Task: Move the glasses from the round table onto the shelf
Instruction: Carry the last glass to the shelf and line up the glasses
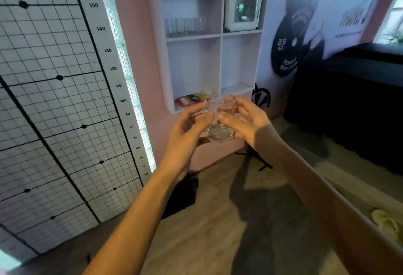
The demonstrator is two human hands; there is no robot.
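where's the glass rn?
Head view, centre: the glass is held in the air between the left hand and right hand, in front of the white shelf.

Both bare forearms reach forward and up from the bottom of the view, converging at centre. The left hand [187, 125] and right hand [247, 122] face each other, palms inward, fingers curled around a small clear drinking glass [220, 120] held upright between them. The 2 thumbs seem to press its near side, though transparency blurs the contact.
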